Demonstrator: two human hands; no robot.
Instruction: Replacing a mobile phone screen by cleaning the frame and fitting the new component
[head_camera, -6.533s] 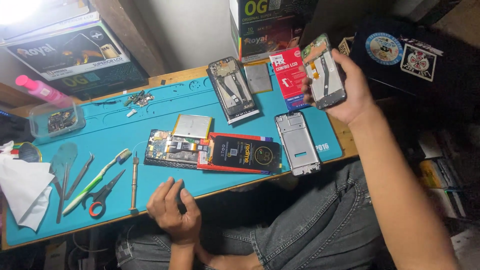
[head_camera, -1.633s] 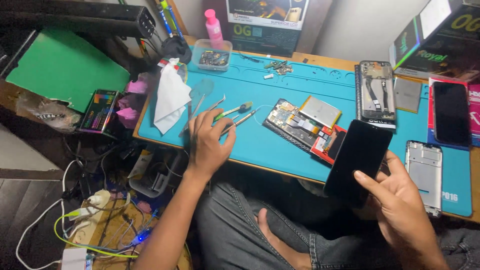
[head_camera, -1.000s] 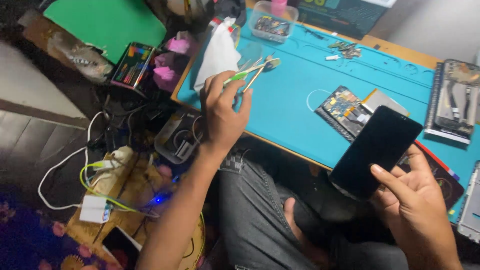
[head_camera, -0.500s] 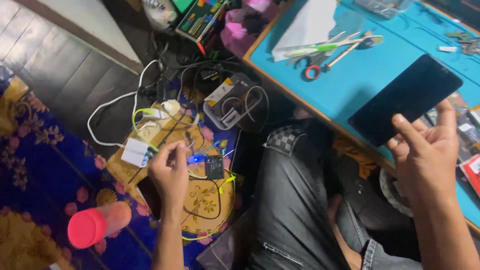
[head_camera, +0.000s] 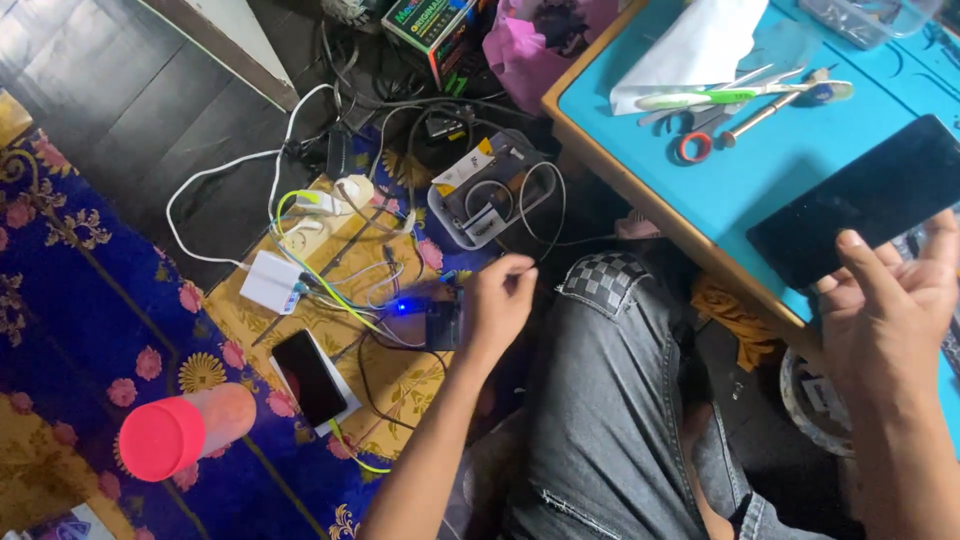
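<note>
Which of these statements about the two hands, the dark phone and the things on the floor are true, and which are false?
1. The right hand holds a dark phone over the blue mat. True.
2. The left hand rests on the mat. False: it reaches down to a small black device on the floor.
3. A blue light glows among the cables. True.
4. The scissors lie on the floor. False: they lie on the mat.

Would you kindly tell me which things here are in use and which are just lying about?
In use: left hand at the black box among cables; right hand holding the dark screen.
Lying about: scissors, white cloth, phone, pink bottle.
</note>
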